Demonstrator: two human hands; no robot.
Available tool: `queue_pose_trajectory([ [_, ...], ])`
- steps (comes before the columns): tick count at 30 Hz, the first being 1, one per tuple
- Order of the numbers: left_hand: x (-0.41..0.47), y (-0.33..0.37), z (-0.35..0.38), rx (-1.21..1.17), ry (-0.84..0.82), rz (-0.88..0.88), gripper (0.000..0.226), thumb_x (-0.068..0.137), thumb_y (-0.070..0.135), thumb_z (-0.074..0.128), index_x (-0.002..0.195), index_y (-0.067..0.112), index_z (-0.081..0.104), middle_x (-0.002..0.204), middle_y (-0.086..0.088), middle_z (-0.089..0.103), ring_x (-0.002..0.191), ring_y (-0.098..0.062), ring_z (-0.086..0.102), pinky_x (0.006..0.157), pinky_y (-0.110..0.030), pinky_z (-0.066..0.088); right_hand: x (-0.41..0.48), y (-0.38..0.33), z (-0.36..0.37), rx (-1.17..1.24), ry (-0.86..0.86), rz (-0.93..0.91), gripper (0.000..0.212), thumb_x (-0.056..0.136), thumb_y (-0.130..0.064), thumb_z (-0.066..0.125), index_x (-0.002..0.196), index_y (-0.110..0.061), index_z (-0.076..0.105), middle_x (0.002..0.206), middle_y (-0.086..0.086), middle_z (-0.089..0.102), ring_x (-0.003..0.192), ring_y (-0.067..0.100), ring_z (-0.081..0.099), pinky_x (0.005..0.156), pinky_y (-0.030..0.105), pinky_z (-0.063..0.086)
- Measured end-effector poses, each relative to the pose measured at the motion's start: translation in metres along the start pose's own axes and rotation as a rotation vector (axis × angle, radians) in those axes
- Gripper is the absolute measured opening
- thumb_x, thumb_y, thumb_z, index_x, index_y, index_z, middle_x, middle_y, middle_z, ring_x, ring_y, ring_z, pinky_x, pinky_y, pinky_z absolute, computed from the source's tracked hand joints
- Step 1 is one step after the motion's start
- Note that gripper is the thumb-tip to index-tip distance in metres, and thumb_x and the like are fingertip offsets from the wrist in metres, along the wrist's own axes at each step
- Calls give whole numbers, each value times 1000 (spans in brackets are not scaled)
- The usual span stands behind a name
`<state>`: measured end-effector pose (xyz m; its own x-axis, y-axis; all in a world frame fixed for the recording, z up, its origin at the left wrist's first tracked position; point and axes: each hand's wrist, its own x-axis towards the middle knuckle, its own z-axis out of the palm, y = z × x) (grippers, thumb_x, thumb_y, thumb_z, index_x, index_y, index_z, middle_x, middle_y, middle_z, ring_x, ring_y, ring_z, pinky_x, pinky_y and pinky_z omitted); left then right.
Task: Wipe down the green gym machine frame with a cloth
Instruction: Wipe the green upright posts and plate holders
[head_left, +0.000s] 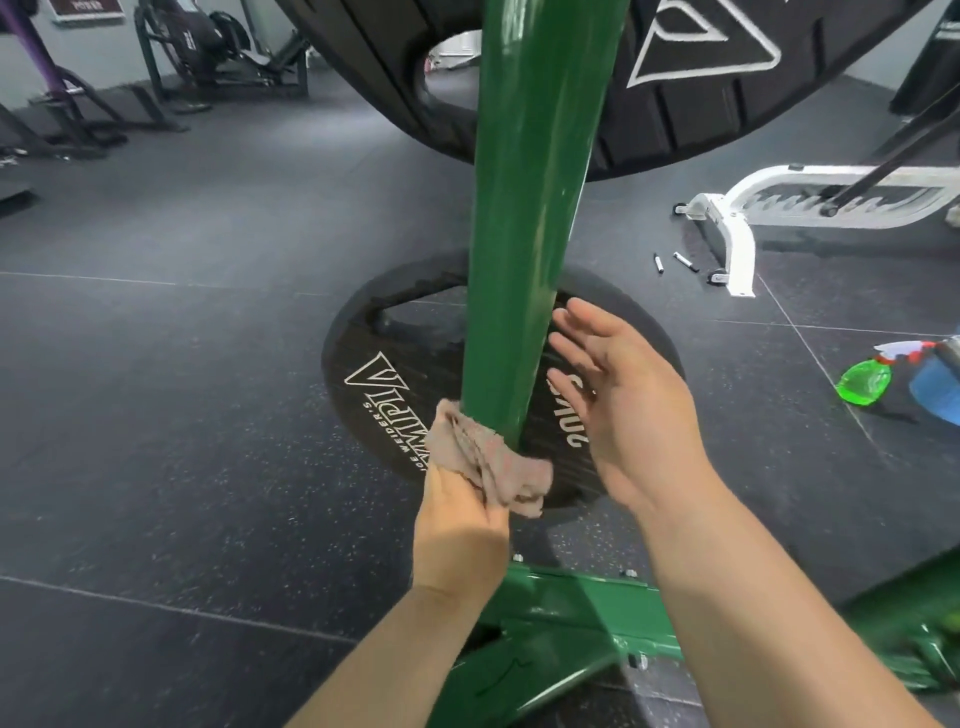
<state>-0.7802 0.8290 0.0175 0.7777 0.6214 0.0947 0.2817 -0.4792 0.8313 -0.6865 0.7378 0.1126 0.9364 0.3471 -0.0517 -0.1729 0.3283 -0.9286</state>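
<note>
A glossy green frame post (524, 218) runs from the top centre down to a green base bracket (566, 613) near me. My left hand (460, 530) grips a crumpled brownish cloth (498, 460) and presses it against the lower part of the post. My right hand (623, 400) hovers just right of the post with its fingers straight and spread, holding nothing.
A black 20 kg weight plate (395, 384) stands behind the post, and a larger black plate (717, 88) hangs above. A green spray bottle (865, 382) and a blue container (940, 389) lie on the dark rubber floor at right. A white bench base (737, 234) sits further back.
</note>
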Motion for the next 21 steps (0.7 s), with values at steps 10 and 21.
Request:
queue_pose_trajectory([
  [10,37,43,-35,-514,182,25,47,100,14,34,124,49,54,145,21,47,133,1,45,112,-21,37,-7,1,15,-18,-17,-110,33,99,-29,45,127,-26,63,122,-12,69,119,6,60,105,34,45],
  [21,71,18,-11,-752,-72,-86,49,94,63,39,133,40,58,136,15,60,130,-10,53,113,-44,37,-9,16,57,-165,149,-65,63,93,-72,31,136,-34,58,115,-19,70,106,1,66,101,33,51],
])
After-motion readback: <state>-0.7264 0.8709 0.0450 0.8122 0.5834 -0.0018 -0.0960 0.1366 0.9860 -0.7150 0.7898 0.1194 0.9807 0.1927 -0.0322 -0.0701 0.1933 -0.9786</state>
